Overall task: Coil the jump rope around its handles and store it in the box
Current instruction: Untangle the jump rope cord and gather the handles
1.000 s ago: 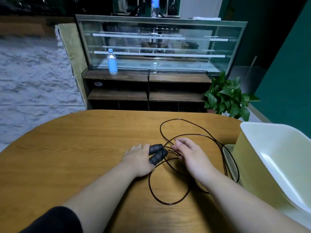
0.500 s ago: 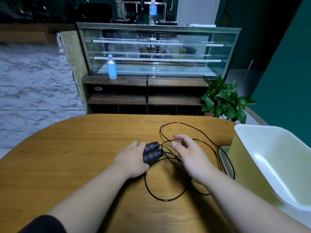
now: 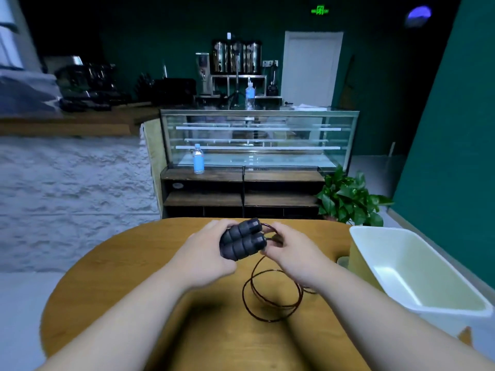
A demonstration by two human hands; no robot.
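Note:
Two dark foam jump rope handles lie side by side in my left hand, which grips them above the wooden table. My right hand pinches the thin dark rope right at the handles' ends. From there the rope hangs down and forms loose loops on the table between my forearms. The pale cream box stands open at the table's right side, apart from both hands.
A potted green plant sits beyond the table's far right edge. A glass display counter with a blue water bottle stands behind the table. A white textured wall runs on the left.
My left hand has lifted both handles off the table and up. My right hand has closed on the rope at the handles. The rope loops have gathered closer, and the head view has tilted up.

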